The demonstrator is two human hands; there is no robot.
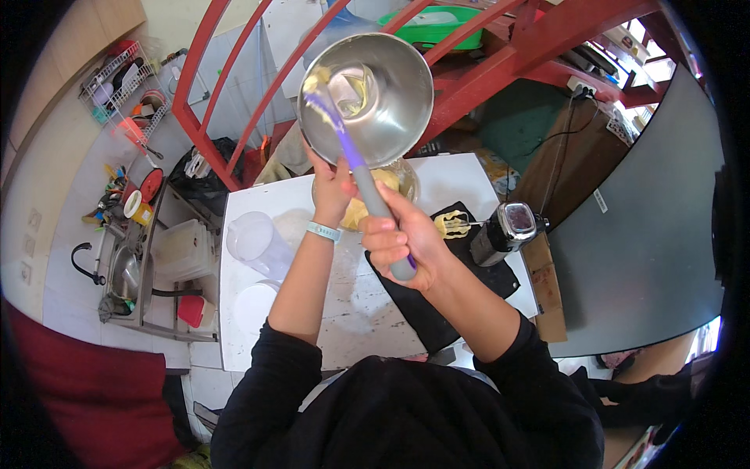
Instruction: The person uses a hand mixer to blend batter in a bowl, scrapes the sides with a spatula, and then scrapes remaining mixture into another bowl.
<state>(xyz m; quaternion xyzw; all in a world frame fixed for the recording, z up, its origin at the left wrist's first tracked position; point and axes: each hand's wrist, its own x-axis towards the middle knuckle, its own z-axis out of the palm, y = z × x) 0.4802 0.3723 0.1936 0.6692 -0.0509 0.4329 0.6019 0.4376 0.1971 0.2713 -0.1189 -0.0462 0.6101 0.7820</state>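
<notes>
My left hand (334, 191) grips the lower rim of a shiny metal mixing bowl (408, 105), tilted so that I see its inside with streaks of pale batter. My right hand (405, 238) is closed round the grey handle of a spatula (346, 144). Its purple blade, smeared with pale yellow batter, is at the left inside part of the metal bowl; I cannot tell if it touches the wall. Below the metal bowl stands a clear bowl (415, 184) with yellow batter (355, 213) in it, partly hidden by my hands and the spatula.
On the white table (344, 313) are a translucent pitcher (254, 238) and a round white lid (255, 305) at left. At right a hand mixer (506, 232) with batter-coated beaters rests on a black cloth (426, 309). A red railing (476, 74) rises behind; a sink (125, 270) stands far left.
</notes>
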